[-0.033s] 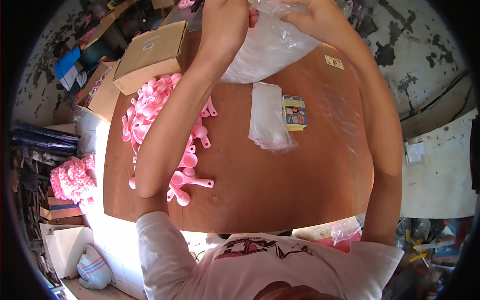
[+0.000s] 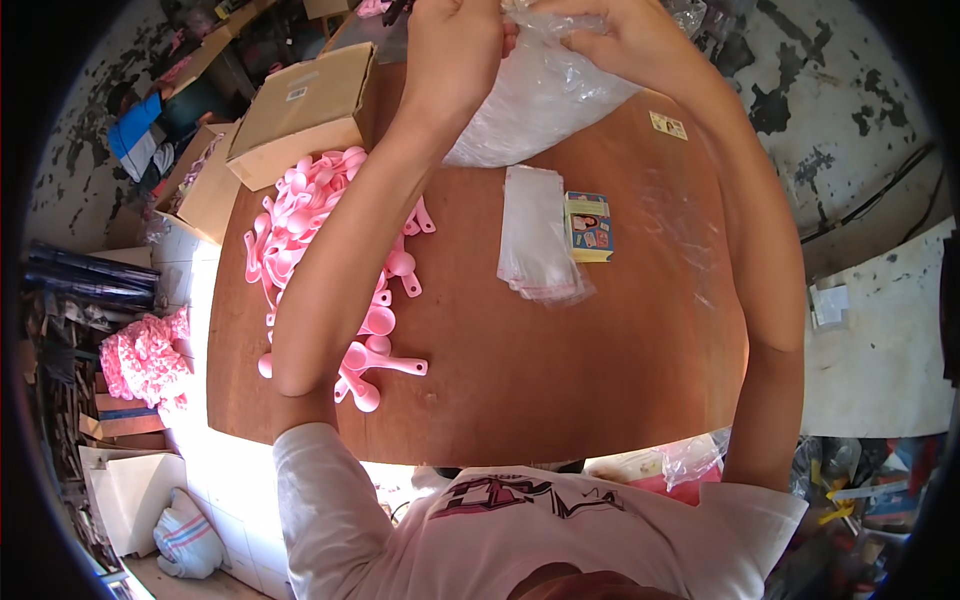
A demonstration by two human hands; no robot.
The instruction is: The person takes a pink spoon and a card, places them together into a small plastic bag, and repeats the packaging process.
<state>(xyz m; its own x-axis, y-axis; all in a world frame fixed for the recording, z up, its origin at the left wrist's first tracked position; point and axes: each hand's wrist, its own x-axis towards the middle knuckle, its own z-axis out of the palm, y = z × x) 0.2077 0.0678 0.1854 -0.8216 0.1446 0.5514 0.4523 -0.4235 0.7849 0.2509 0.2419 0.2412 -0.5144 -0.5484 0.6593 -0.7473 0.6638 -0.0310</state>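
At the far edge of the table, both my hands are at the top of a large clear plastic bag (image 2: pixel 540 105) with whitish contents I cannot make out. My left hand (image 2: pixel 455 45) is closed, its fingers curled at the bag's gathered top. From the other side, my right hand (image 2: pixel 625 40) pinches the bag's plastic between thumb and fingers. Some fingertips are cut off by the upper edge of the view. Below the bag lies a stack of clear plastic sleeves (image 2: pixel 532 225), with a blue and yellow stack of printed cards (image 2: pixel 590 228) beside it.
Pink plastic scoops (image 2: pixel 310 210) are heaped on the table's left, partly behind my left forearm. A closed cardboard box (image 2: pixel 305 105) stands at the far left. A small yellow card (image 2: pixel 667 125) lies far right on the brown table (image 2: pixel 560 380). A pink bundle (image 2: pixel 150 355) is beyond the left edge.
My hands and the upper part of the plastic bag have shifted very slightly. Everything else looks the same.
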